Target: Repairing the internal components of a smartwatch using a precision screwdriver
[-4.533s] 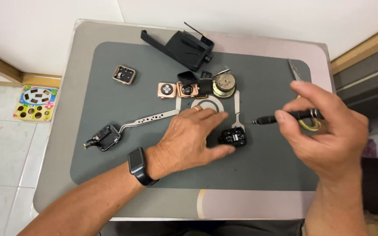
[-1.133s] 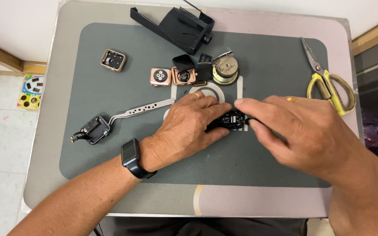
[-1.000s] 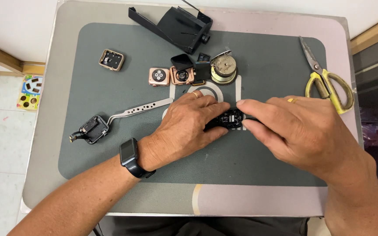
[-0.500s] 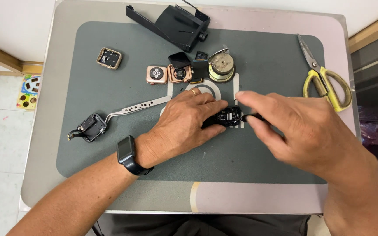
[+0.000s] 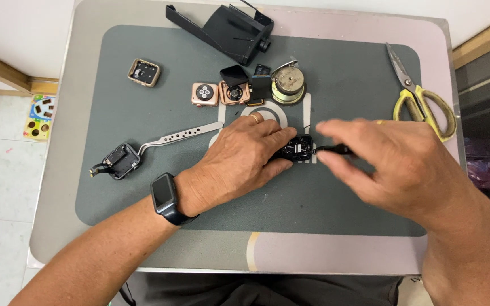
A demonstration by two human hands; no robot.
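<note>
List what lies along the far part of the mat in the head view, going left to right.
Small square watch case → rose-gold watch body → opened rose-gold watch case with black screen → round metal part → yellow-handled scissors.

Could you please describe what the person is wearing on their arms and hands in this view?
Both forearms are bare, with no sleeves in view. The left wrist carries a dark rectangular smartwatch on a black band. The left hand has a gold ring on one finger. The right hand is motion-blurred; a small gold glint near its knuckles may be a ring, but I cannot be sure.
</note>
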